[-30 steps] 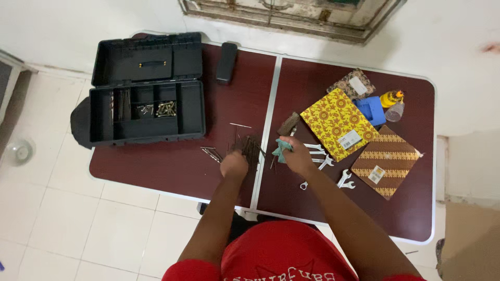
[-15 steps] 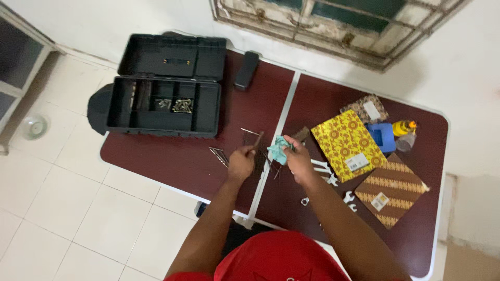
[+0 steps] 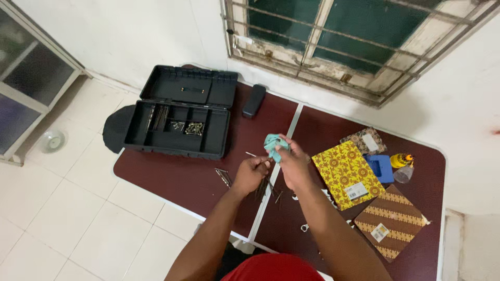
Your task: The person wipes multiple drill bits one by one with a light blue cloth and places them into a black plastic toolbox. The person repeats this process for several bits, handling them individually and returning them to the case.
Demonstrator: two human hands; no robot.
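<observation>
We look down on a dark red folding table (image 3: 177, 171) with a pale seam running across its middle. Both of our hands are raised over that seam, close together. The right hand (image 3: 292, 162) is closed around a teal cloth (image 3: 273, 144), which bunches out above the fingers. The left hand (image 3: 251, 171) is pinched narrow, fingertips drawn together at what appears to be a thin nail — too small to confirm — and it nearly meets the cloth. Whether the two hands touch, we cannot tell.

Under the hands, on the seam, lies a loose pile of dark nails (image 3: 263, 188). A smaller bundle of nails (image 3: 224, 177) lies just left of the left hand, and a single nail (image 3: 250, 154) sits apart above it.

At the far left corner of the table stands an open black toolbox (image 3: 179, 122), lid tilted back; its tray compartments hold screws and long thin pieces. A black oblong case (image 3: 254, 101) lies near the far edge, beside the toolbox lid.

On the right half: a yellow patterned book (image 3: 348, 174) just beside the right forearm, a brown patterned book (image 3: 391, 221) toward the near right corner, a small patterned packet (image 3: 364, 141) and a blue box (image 3: 382, 167) behind them, and a yellow-capped bottle (image 3: 402, 160) near the right edge. Wrenches (image 3: 304, 227) are partly hidden by the right arm.
</observation>
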